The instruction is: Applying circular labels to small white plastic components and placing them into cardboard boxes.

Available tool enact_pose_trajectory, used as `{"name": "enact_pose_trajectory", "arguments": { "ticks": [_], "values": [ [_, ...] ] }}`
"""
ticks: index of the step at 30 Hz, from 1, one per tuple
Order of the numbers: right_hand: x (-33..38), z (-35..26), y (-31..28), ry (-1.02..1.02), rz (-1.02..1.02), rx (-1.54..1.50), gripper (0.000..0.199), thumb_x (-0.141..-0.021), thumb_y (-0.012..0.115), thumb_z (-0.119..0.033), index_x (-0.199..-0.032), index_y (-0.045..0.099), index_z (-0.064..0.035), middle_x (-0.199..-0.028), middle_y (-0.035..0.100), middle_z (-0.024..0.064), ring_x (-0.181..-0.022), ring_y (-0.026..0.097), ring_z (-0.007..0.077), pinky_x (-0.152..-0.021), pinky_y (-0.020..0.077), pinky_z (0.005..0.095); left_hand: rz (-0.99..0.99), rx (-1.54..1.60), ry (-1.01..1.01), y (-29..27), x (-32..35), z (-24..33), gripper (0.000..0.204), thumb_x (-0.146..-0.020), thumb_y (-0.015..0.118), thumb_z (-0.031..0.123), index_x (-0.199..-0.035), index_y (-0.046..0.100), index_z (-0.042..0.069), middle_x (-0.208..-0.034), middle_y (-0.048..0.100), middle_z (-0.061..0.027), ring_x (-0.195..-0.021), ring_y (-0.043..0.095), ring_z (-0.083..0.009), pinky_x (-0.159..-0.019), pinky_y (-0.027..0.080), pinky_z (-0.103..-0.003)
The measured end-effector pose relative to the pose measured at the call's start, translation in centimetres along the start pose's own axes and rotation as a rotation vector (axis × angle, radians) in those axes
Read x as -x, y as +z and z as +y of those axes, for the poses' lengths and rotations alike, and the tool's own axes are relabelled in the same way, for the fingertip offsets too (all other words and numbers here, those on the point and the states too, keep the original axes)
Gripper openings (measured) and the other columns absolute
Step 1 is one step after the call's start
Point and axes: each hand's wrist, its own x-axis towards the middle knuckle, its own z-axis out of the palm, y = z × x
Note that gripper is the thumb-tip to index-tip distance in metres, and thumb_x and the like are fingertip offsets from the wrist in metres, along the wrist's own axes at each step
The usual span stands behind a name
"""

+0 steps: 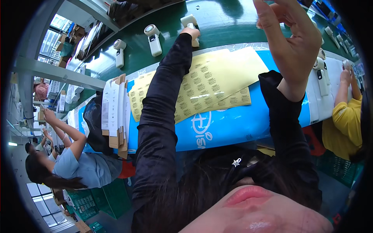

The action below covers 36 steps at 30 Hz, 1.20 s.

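Note:
My left hand (pixel 190 32) reaches over the far edge of the worktop, its fingers wrapped round the handle of a white handheld device (pixel 189 20) with a rounded head, like a small handheld fan. Raised at the upper right, my right hand (pixel 293 44) has its fingers bent in toward the thumb; part of it is cut off by the top edge, and whatever it may hold is hidden. Pale yellow label sheets (pixel 221 75), printed in rows of small dark labels, lie overlapping beneath and between my forearms.
Similar white devices (pixel 153 40) stand along the green belt (pixel 134 58). A blue covering (pixel 237 128) lies under the sheets. Left of them sits a stack of papers and cardboard (pixel 114 112). A person in light blue (pixel 87 165) works at left, another in yellow (pixel 344 124) at right.

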Motion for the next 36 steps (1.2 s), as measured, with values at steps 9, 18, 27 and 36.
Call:
{"name": "enact_pose_trajectory", "arguments": {
  "ticks": [9, 18, 27, 36],
  "values": [
    [-0.5, 3.7, 2.8, 0.0, -0.226, 0.308, 0.008, -0.071, 0.063, -0.004, -0.078, 0.061, -0.0023, -0.072, 0.062, 0.0063, -0.048, 0.045, 0.0145, -0.047, 0.0378, 0.0199, -0.519, 0.928, 0.152, -4.5, 3.7, -1.6, 0.028, -0.084, 0.052, 0.003, -0.104, 0.039, -0.01, -0.088, 0.054, -0.0195, -0.077, 0.06, -0.0282, -0.076, 0.054, -0.041],
    [2.9, 6.6, 6.6, 0.076, -0.903, 0.345, 0.009, -0.077, 0.065, -0.002, -0.084, 0.059, -0.0022, -0.081, 0.056, 0.0058, -0.065, 0.051, 0.0156, -0.061, 0.0446, 0.0213, -0.2, 1.122, 0.442, -1.9, 8.4, -2.9, 0.016, -0.084, 0.051, 0.002, -0.1, 0.045, 0.0, -0.084, 0.054, -0.0113, -0.075, 0.055, -0.0198, -0.071, 0.047, -0.03],
    [9.8, 9.8, 8.8, 0.297, -0.84, 0.306, 0.004, -0.078, 0.063, 0.0, -0.074, 0.062, 0.0006, -0.076, 0.057, 0.0052, -0.058, 0.051, 0.0155, -0.055, 0.0446, 0.0201, -0.295, 1.147, 0.441, -1.6, 7.4, -3.8, 0.019, -0.083, 0.053, 0.004, -0.1, 0.046, 0.002, -0.081, 0.055, -0.0102, -0.07, 0.055, -0.0189, -0.066, 0.047, -0.029],
    [11.8, 10.3, 8.7, 0.255, -0.78, 0.373, 0.003, -0.079, 0.061, 0.003, -0.079, 0.063, 0.0007, -0.082, 0.055, 0.0074, -0.066, 0.052, 0.0156, -0.057, 0.0462, 0.0195, -0.367, 1.081, 0.447, -1.5, 7.5, -3.9, 0.018, -0.084, 0.053, 0.005, -0.1, 0.046, 0.003, -0.08, 0.055, -0.0102, -0.07, 0.055, -0.0188, -0.067, 0.047, -0.029]
  ]
}}
